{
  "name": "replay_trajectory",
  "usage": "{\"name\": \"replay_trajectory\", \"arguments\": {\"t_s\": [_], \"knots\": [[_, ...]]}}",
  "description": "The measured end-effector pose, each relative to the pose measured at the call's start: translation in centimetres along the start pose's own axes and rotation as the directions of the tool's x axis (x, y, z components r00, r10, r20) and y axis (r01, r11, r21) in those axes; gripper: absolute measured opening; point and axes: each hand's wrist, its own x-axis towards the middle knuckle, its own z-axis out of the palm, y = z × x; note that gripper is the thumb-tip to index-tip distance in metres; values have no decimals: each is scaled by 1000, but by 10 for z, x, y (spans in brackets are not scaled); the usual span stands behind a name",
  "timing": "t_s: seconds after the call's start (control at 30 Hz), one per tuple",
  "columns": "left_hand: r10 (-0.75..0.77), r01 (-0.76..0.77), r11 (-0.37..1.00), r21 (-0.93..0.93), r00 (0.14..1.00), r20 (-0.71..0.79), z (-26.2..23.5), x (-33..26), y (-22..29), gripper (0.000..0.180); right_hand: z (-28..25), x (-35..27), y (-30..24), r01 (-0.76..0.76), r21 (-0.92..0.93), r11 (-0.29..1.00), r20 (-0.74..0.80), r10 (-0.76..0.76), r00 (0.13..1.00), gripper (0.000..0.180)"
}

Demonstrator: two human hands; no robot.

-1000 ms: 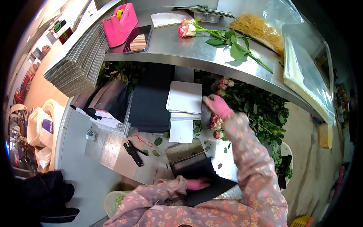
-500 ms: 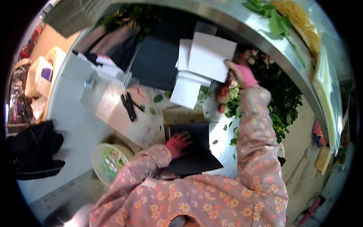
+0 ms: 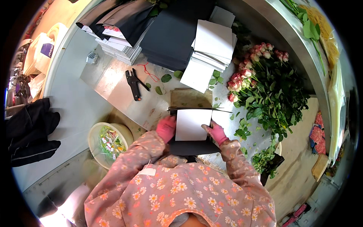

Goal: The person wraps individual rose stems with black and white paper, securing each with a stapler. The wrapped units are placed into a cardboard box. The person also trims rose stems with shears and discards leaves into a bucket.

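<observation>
A white sheet of card or paper (image 3: 191, 126) rests on a black sheet (image 3: 194, 147) in front of me, whose far edge stands up behind it. My right hand (image 3: 216, 133), in a pink glove, pinches the white sheet's right edge, its thumb on top. At the left edge of the black sheet my left hand (image 3: 166, 128), also gloved in pink, is closed with its fingertips partly hidden by the paper. Just beyond lies a brownish board (image 3: 191, 97). The pile of white sheets (image 3: 213, 43) lies farther off.
Pink-and-white roses (image 3: 245, 72) with leafy stems lie at the right. A black hand tool (image 3: 133, 84) and red string (image 3: 148, 72) lie on the metal table. Beyond are dark sheets (image 3: 174, 34) and wrapped bundles (image 3: 117, 22). A bucket of scraps (image 3: 126, 130) stands lower left.
My right hand has come back from the white pile to the black sheet, where a white sheet now lies. My left hand has shifted to the black sheet's left edge. The view has shifted too.
</observation>
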Motion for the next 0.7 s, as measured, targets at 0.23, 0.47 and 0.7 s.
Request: {"name": "replay_trajectory", "arguments": {"t_s": [0.23, 0.47, 0.7], "knots": [[-357, 433, 882, -185, 872, 335, 0, -35, 18, 54, -4, 19, -40, -204, -238, 950, 106, 234, 966, 59], [-146, 228, 949, -218, 930, 337, -1, -23, -3, 34, 18, 31, -31, 86, -673, 735, 107, -19, 994, 65], [221, -276, 898, -342, 956, -193, -8, 69, 34, 39, -5, 10, -45, -32, -544, 839, -165, -69, 984, 54]]}}
